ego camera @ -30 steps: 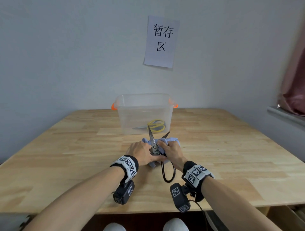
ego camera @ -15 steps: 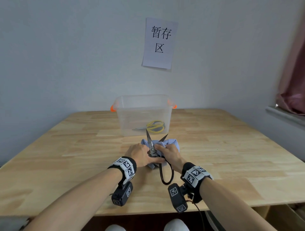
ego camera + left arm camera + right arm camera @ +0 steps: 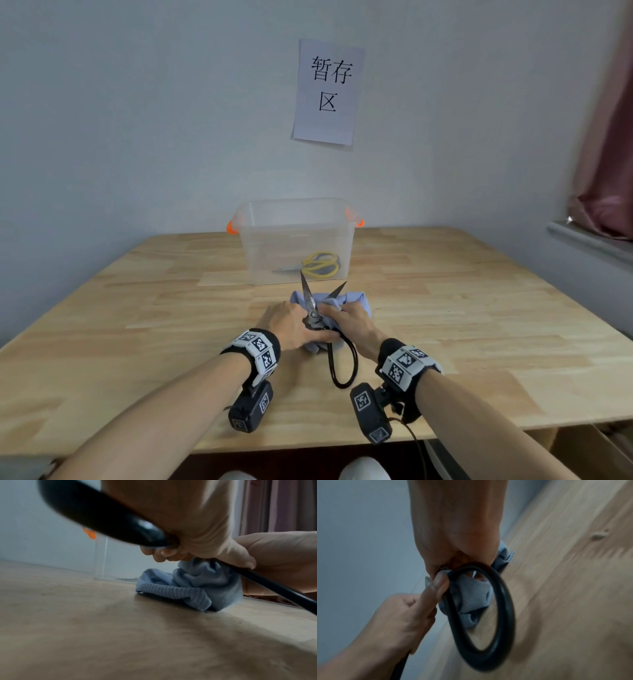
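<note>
- The left hand has its fingers curled tight round one loop of the big black-handled steel scissors, and its thumb presses on the handle just below the pivot.
- The right hand is closed too. It's got the crumpled light blue cloth bunched up in its grip, squeezed against the scissors near where the handles meet.
- The scissors sit between the two hands, mid-bench and close to the person. The blades are spread wide in a V pointing away, and the second black loop hangs back toward the wrists.
- The lower end of the cloth touches the pale wooden bench, with a ribbed edge lying flat on it.
- Just past the blade tips is a clear plastic box with orange clips, and inside it lies a pair of yellow-handled scissors.
- A white paper sign with black characters is stuck on the grey wall above the box, and there's a dusty pink curtain at the right.
</note>
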Demonstrator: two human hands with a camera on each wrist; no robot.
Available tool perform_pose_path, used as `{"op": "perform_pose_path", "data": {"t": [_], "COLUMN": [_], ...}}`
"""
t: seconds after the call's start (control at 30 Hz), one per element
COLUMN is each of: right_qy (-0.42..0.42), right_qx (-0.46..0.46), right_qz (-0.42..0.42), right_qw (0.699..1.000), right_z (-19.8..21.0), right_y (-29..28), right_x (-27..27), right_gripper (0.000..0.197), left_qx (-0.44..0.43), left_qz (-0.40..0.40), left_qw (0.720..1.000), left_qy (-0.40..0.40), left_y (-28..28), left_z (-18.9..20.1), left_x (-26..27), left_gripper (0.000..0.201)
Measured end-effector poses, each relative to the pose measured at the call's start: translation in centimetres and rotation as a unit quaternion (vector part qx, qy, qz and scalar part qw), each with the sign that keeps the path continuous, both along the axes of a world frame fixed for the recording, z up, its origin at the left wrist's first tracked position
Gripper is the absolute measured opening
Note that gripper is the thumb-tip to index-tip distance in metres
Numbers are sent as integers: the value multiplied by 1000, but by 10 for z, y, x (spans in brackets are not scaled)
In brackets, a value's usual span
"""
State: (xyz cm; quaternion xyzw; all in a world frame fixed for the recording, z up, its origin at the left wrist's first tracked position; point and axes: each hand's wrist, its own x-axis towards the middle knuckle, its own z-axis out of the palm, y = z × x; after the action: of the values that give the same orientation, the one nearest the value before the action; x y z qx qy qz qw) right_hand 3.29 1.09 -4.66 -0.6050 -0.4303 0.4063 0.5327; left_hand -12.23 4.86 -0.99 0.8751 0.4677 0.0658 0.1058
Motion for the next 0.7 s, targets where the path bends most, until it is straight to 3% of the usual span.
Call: {"op": "perform_pose_path", "data": {"t": [0.17, 0.4, 0.5, 0.6, 0.7], "right_qy": [33, -13, -10, 17, 6], "right_qx": [41, -18, -1, 30, 11], "right_qz": [-78, -6, -34, -71, -52], "right_qw": [996, 1000, 999, 997, 999], "right_z": [9, -1, 6, 13, 7], "right_y": [4, -4, -1, 3, 4], "right_x": [14, -2, 7, 14, 6], "right_gripper": [25, 31, 40, 33, 31], "left_qx": [22, 21, 10, -4, -2], "left_qz": [3, 5, 9, 8, 14], "left_qw": [999, 1000, 1000, 1000, 1000], "left_qy": [37, 22, 12, 3, 19], "left_y": [-5, 0, -7, -9, -2], "left_z": [3, -5, 1, 6, 3], "left_x": [6, 2, 2, 5, 3], "left_gripper": [73, 69, 63, 61, 67]}}
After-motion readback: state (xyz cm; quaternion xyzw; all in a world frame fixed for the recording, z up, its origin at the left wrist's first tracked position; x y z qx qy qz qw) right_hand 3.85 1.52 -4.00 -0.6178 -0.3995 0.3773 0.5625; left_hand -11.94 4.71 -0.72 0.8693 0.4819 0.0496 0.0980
